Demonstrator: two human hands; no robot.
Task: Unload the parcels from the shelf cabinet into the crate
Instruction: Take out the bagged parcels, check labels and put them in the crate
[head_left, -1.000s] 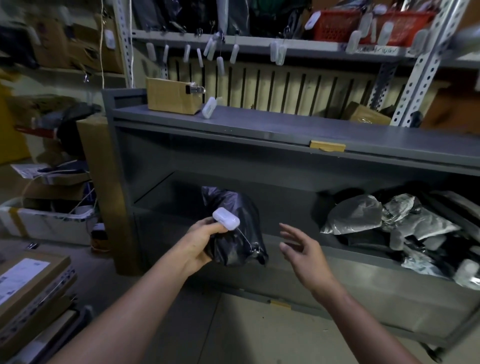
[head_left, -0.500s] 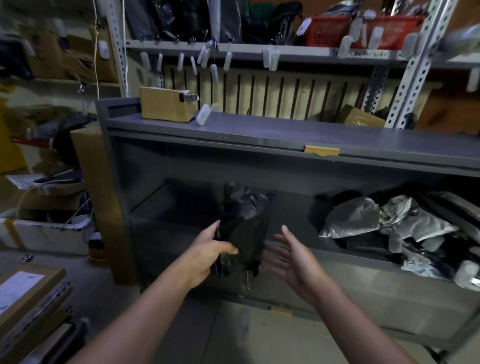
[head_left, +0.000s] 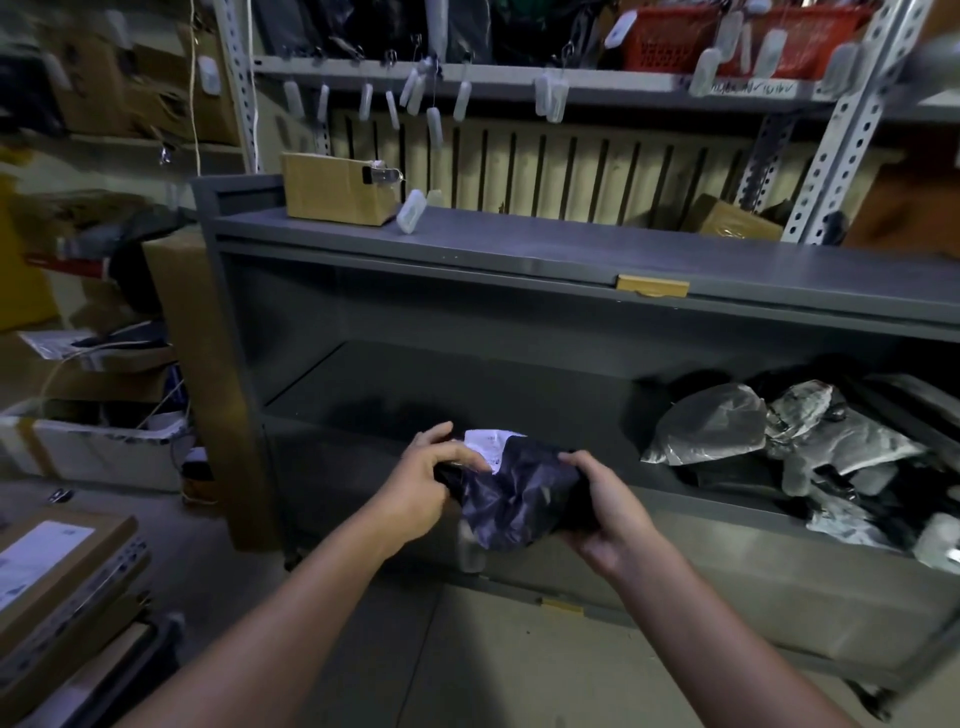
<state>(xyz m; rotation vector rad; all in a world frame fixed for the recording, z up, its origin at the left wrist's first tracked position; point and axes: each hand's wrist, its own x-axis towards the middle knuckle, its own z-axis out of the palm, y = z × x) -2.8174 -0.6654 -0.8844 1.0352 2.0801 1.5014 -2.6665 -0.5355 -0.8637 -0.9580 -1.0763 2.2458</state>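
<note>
I hold a black plastic parcel with a white label in front of the grey shelf cabinet, level with its lower shelf. My left hand grips the parcel's left end, thumb on top. My right hand grips its right end from below and the side. A white tag, blurred, hangs beneath the parcel. A heap of grey and black bagged parcels lies on the right of the lower shelf. No crate shows clearly.
A cardboard box and a white tag sit on the cabinet top. Metal racking with hanging tags and red baskets rises behind. Cartons lie on the floor at left, and a tall carton leans on the cabinet's left side.
The parcel, held upright by my left hand alone, has come down and turned flat. My right hand has closed on its right end.
</note>
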